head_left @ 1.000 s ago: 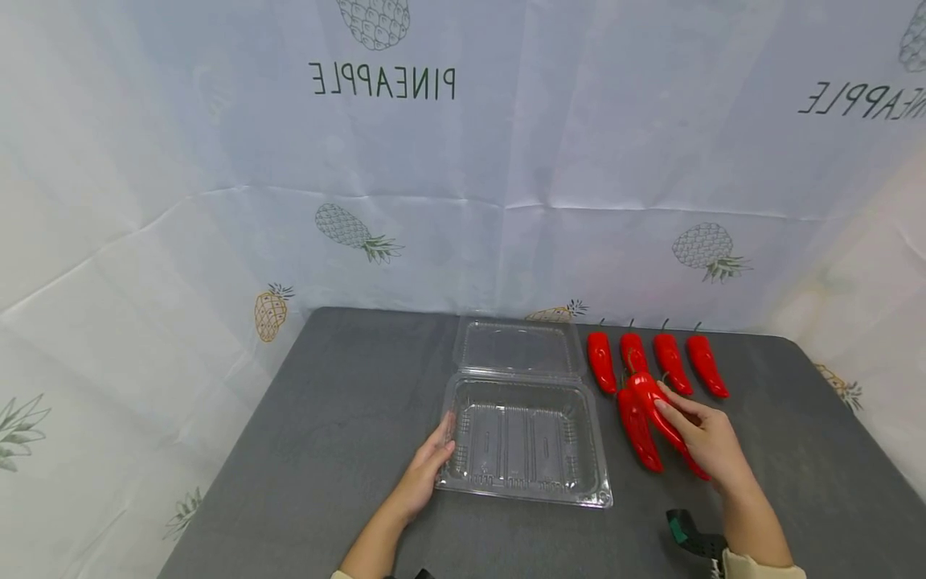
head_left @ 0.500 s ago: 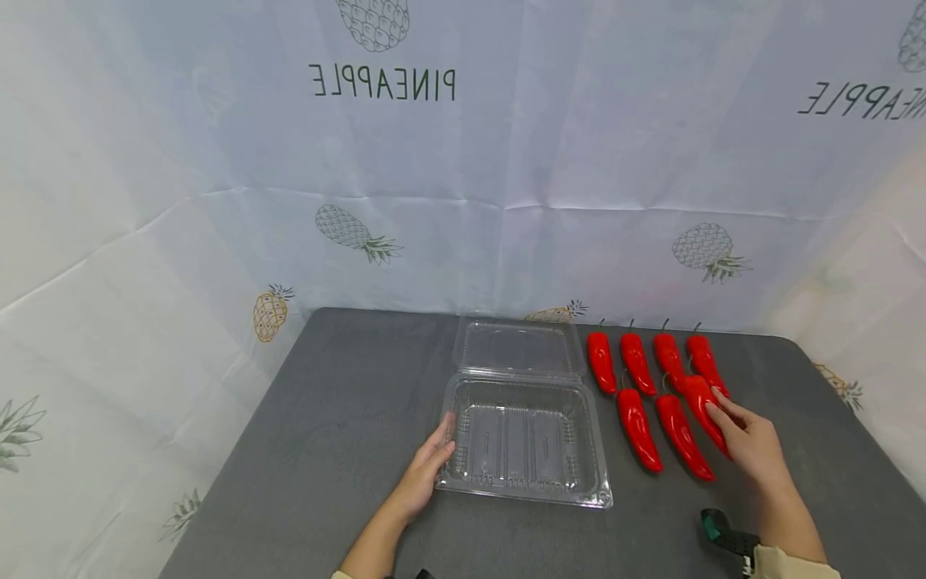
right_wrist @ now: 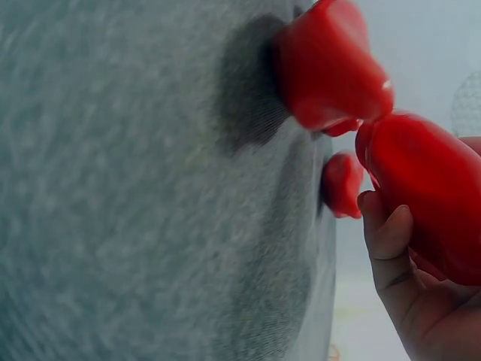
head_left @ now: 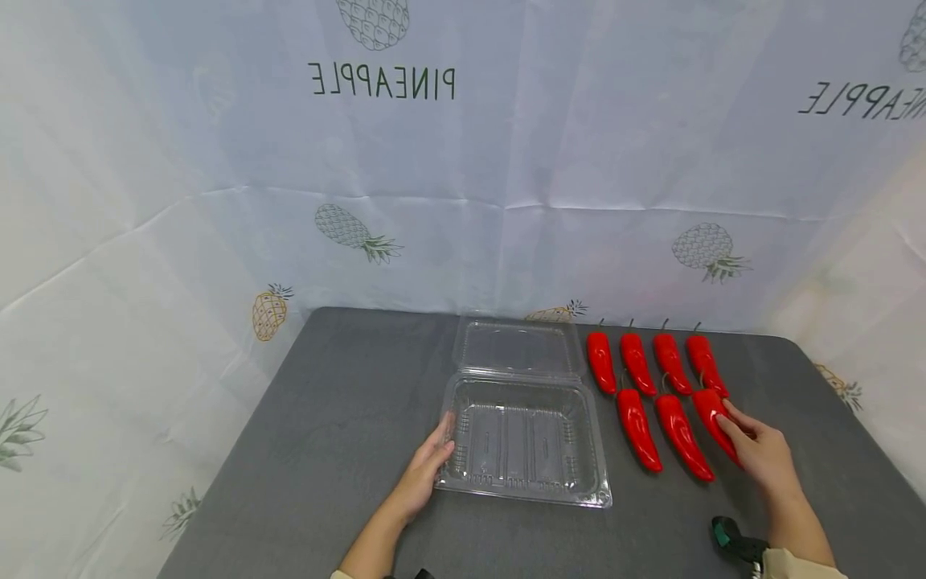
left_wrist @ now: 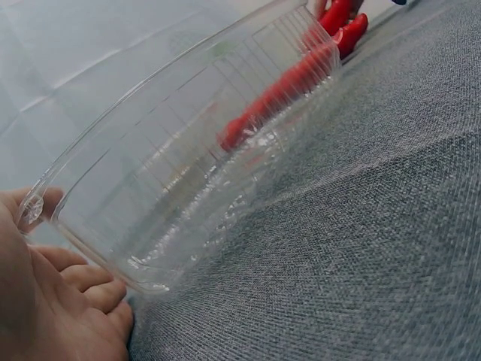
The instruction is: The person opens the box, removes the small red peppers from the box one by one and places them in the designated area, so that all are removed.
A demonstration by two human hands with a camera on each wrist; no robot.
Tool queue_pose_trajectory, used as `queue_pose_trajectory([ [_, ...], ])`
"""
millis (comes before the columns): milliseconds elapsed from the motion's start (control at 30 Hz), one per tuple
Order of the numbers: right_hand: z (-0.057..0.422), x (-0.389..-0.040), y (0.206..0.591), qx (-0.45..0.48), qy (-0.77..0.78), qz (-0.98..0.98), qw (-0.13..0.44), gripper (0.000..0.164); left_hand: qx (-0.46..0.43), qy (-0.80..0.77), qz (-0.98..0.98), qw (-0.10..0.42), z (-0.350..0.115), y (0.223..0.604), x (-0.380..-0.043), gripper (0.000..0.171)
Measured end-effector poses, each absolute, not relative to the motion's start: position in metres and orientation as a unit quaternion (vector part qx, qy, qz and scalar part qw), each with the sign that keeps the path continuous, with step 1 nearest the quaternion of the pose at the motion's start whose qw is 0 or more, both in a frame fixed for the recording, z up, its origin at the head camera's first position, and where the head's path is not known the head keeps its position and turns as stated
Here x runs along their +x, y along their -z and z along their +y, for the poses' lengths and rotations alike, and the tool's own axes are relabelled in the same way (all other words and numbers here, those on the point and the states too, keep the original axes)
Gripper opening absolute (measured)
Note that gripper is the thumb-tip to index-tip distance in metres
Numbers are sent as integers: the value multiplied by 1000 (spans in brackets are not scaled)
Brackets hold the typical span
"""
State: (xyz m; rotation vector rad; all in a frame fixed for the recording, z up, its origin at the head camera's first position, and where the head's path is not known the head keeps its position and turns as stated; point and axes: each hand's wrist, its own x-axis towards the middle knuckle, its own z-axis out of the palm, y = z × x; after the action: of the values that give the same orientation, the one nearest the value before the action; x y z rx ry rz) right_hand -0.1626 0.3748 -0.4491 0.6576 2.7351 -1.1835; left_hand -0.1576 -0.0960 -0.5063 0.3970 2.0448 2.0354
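My left hand (head_left: 423, 473) holds the left edge of a clear plastic clamshell container (head_left: 517, 497), whose lid (head_left: 517, 347) lies folded back behind it. In the left wrist view the thumb is over the rim and the fingers lie along the outer wall. On the right, my right hand (head_left: 765, 454) pinches a red chili pepper (head_left: 710, 412) between thumb and fingers. The right wrist view shows this pepper raised over the grey surface. Left of it lie two peppers of the front row, a middle one (head_left: 680, 434) and a left one (head_left: 637, 428).
A back row of several red peppers (head_left: 637, 363) lies beyond the front row, stems pointing away. The dark grey table (head_left: 347, 386) meets a white pineapple-print curtain (head_left: 463, 161) at its far edge.
One pepper has left my right hand and lies beside the left one in front. The hand has moved right and now grips another pepper, lowered toward me. My left hand stays put.
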Motion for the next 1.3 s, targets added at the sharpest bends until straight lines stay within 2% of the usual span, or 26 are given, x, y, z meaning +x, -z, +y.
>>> queue_pose_trajectory([
  [467, 382, -168, 463, 222, 380, 894, 79, 72, 133, -685, 706, 119, -95, 507, -159, 62],
  [933, 379, -173, 467, 212, 343, 912, 77, 68, 135, -688, 703, 117, -97, 508, -159, 62],
  [1300, 379, -176, 464, 206, 343, 912, 92, 71, 126, -684, 709, 121, -99, 509, -159, 64],
])
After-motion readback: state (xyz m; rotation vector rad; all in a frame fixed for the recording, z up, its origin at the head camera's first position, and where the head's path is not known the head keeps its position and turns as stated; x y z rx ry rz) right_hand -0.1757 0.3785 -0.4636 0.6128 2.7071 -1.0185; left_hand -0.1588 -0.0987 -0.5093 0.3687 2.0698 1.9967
